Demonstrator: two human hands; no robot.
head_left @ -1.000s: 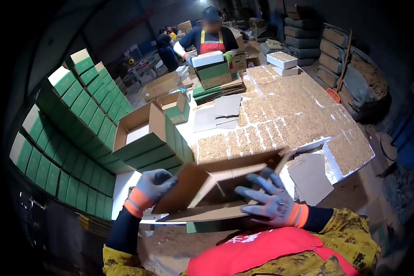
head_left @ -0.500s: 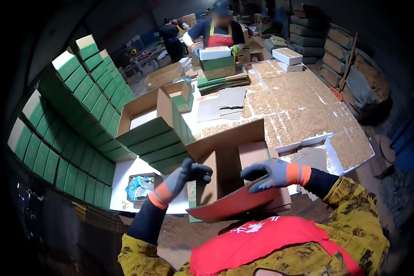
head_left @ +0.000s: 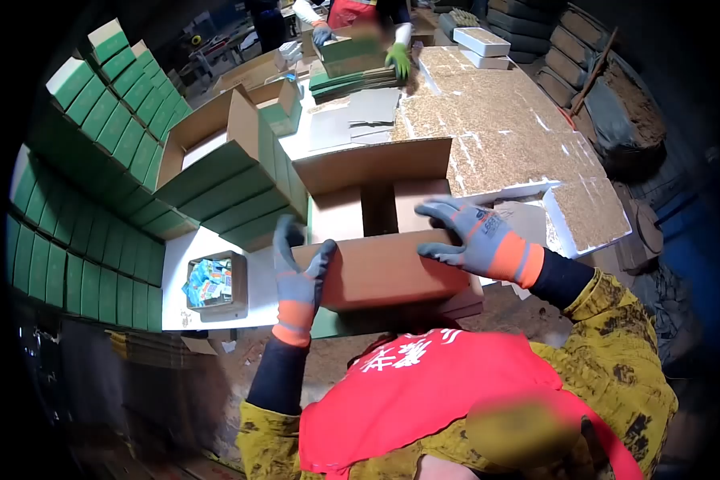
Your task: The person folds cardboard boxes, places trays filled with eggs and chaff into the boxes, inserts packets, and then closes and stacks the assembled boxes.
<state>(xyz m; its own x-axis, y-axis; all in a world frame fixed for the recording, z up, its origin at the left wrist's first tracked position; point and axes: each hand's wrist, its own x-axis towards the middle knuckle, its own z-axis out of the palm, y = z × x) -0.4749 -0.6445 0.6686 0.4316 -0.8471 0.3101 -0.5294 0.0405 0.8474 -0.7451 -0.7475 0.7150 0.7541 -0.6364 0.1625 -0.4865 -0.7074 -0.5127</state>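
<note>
open brown cardboard box (head_left: 344, 212), near edge of white tabletop (head_left: 260, 298) | left hand (head_left: 298, 280), right hand (head_left: 484, 236) touching near flap (head_left: 392, 272); grip tightness cannot be told | tan granular layer (head_left: 496, 104), right | stacked green cartons (head_left: 116, 120), left | dark piled sacks (head_left: 524, 22), far right

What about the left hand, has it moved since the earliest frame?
Yes, the left hand went rightward in the picture: it mostly hid the small tray of blue packets before; now that tray shows clear to its left.

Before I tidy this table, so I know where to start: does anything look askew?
Yes: the loose grey sheets beyond the open carton overlap at mismatched angles, unlike the green boxes stacked in neat rows.
</note>
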